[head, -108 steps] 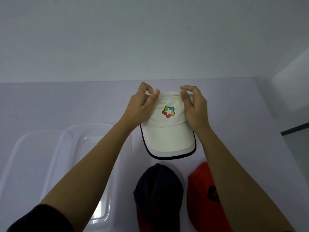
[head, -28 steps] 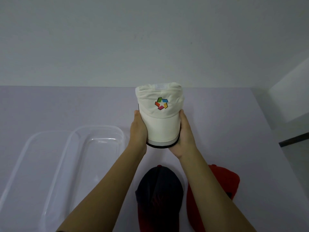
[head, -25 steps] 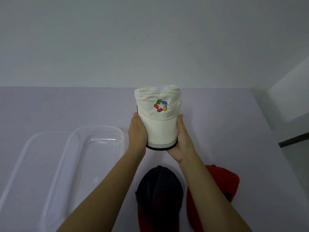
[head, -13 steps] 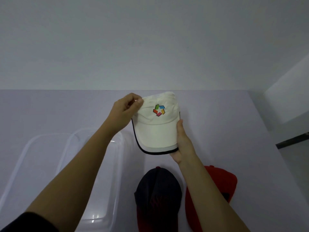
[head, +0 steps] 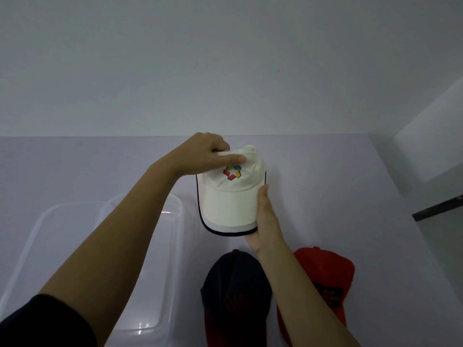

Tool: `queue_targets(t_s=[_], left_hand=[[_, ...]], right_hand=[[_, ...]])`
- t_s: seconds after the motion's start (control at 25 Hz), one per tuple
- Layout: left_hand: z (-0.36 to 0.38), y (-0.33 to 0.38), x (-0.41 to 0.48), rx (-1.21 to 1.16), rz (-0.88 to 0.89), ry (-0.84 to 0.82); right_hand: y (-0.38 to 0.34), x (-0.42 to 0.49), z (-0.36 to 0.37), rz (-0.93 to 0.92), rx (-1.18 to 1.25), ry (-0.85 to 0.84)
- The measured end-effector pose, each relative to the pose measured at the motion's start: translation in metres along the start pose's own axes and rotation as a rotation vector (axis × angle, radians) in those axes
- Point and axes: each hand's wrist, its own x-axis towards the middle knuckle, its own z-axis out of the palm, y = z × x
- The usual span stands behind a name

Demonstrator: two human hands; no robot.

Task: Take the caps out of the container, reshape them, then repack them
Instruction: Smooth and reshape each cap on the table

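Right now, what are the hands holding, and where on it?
The white cap: left hand pinches its crown top, right hand grips the brim's right edge.

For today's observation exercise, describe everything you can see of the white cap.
The white cap looks like soft cream fabric, with a multicoloured logo on its front and dark piping along the brim's edge. It is held above the table, brim toward the camera. The left hand pinches its crumpled crown; the right hand grips the brim's right edge.
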Motion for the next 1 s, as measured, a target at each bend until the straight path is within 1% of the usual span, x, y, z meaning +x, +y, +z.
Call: queue_targets(t_s=[0.08, 0.16, 0.36, 0.48, 0.64, 0.76, 0.8, 0.84, 0.88, 0.92, 0.96, 1.0], left_hand=[[-0.002, 0.007, 0.005, 0.046, 0.008, -0.055], [-0.005, 0.015, 0.009, -0.022, 0.012, -0.127], [-0.011, 0.026, 0.015, -0.184, -0.029, -0.307], [-0.010, 0.028, 0.016, -0.179, -0.100, -0.334], [-0.011, 0.024, 0.014, -0.137, -0.154, -0.333], [-0.013, 0.022, 0.008, -0.185, -0.180, -0.322], [-0.012, 0.023, 0.008, -0.193, -0.165, -0.295], [-0.010, 0.023, 0.008, -0.179, -0.129, -0.230], [-0.007, 0.023, 0.009, -0.159, -0.093, -0.112], [-0.003, 0.020, 0.009, -0.173, -0.084, 0.051], [0.003, 0.014, 0.006, -0.257, -0.122, 0.228], [0.009, 0.007, 0.000, -0.417, -0.223, 0.375]], right_hand=[[0.002, 0.001, 0.001, -0.011, 0.005, 0.010], [0.002, 0.000, 0.001, -0.018, 0.025, -0.005], [-0.002, -0.011, 0.001, -0.054, 0.169, -0.183], [-0.005, -0.014, 0.000, -0.007, 0.233, -0.226], [-0.007, -0.016, -0.001, 0.069, 0.203, -0.228], [-0.007, -0.017, -0.002, 0.100, 0.178, -0.243], [-0.007, -0.016, -0.002, 0.104, 0.182, -0.246], [-0.007, -0.016, -0.002, 0.104, 0.194, -0.249], [-0.008, -0.015, -0.001, 0.096, 0.210, -0.249], [-0.009, -0.014, 0.000, 0.079, 0.225, -0.244], [-0.010, -0.012, -0.001, 0.058, 0.243, -0.235], [-0.013, -0.010, -0.002, 0.035, 0.262, -0.223]])
